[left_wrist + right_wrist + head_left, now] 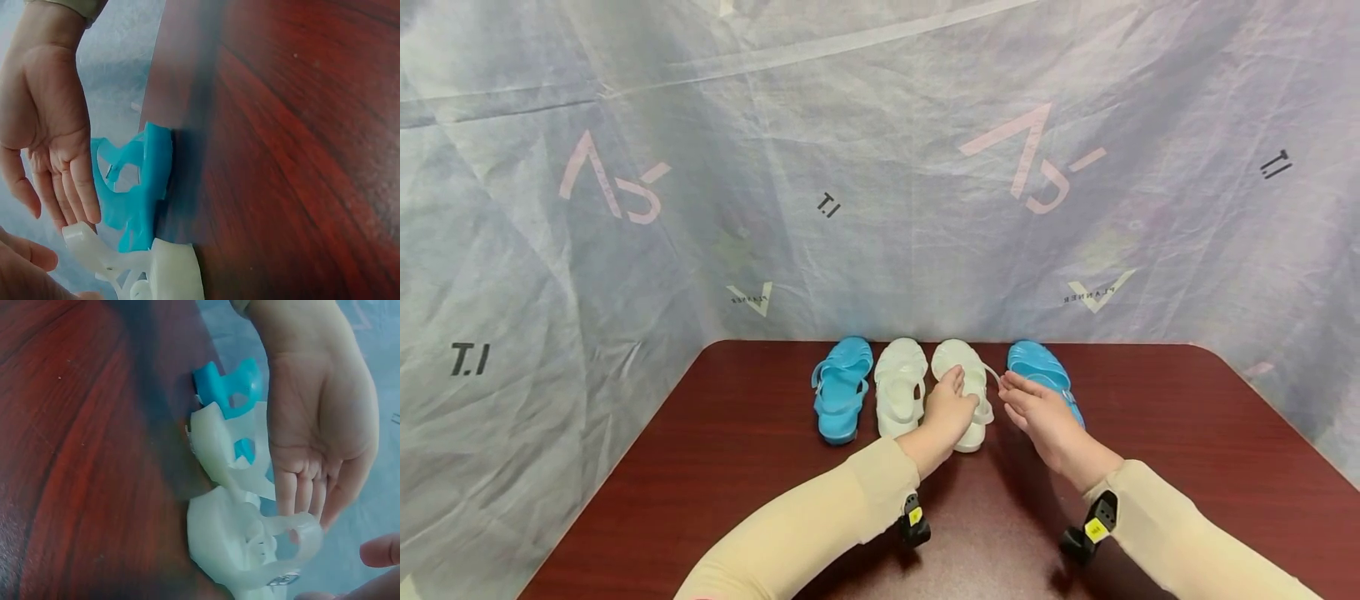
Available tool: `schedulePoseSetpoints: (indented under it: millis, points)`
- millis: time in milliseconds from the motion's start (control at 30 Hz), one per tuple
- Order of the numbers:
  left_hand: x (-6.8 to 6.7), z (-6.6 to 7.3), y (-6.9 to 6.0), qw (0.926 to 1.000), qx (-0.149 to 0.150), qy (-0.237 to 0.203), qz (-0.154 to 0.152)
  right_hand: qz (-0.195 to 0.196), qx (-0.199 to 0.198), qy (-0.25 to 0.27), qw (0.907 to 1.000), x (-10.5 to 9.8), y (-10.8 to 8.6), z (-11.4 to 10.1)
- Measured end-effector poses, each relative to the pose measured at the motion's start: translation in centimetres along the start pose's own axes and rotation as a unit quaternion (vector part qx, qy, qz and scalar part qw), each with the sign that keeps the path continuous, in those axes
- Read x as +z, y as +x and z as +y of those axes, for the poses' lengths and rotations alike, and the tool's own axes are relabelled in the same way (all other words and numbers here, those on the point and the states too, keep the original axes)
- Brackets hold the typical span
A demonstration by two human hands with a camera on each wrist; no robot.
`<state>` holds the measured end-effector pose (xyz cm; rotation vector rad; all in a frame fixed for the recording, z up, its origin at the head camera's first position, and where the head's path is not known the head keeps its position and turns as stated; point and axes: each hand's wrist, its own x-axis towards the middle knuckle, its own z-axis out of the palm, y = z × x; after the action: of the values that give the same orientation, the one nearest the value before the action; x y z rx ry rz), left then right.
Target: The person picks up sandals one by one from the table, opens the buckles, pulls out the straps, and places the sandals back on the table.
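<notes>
Two white sandals (900, 367) stand side by side at the back of the table, with a blue sandal (842, 387) to their left and another blue sandal (1037, 362) to their right. My left hand (949, 410) is over the right-hand white sandal (215, 531), partly hiding it, with fingers extended. Between that sandal and the right blue one is my right hand (1041, 417), fingers straight and palm turned inward. In the left wrist view, its fingertips look close to the white strap (81, 240); contact cannot be told.
The dark red wooden table (730, 492) ends at a grey printed cloth (880, 167) hanging behind the sandals and along both sides. Black wrist cameras (915, 521) sit below both sleeves.
</notes>
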<state>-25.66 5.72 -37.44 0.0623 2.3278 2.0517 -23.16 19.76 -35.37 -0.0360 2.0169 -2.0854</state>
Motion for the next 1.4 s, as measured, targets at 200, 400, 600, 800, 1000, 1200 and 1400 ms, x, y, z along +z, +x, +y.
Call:
schedulePoseSetpoints:
  millis: [200,400,600,800,1000,1200,1400]
  points:
    - [0.5,0.3,-0.2,0.9998,0.005,0.008,-0.016,-0.010,-0.015,-0.033,0.9993,-0.8,-0.5,-0.7]
    - [1.1,0.3,-0.3,0.9996,0.002,0.012,-0.028,-0.007,-0.030,-0.053,0.9981,-2.0,-0.4,-1.0]
    - [1.8,0.9,-0.5,0.9993,0.005,0.000,-0.037,0.021,-0.032,-0.063,0.9973,-3.5,-0.2,-1.1]
    - [2.6,1.3,-0.6,0.9970,0.018,0.065,-0.037,0.047,-0.028,-0.079,0.9954,-4.7,-0.2,-1.1]
    - [3.4,1.6,-0.6,0.9852,0.025,0.164,-0.042,0.075,-0.028,-0.108,0.9910,-6.0,-0.1,-0.9]
    - [3.9,1.6,-0.9,0.9869,0.022,0.149,-0.059,0.098,-0.023,-0.112,0.9886,-7.0,0.1,-0.3]
    - [4.5,1.7,-1.3,0.9879,0.024,0.136,-0.070,0.109,-0.016,-0.119,0.9867,-7.7,0.1,0.2]
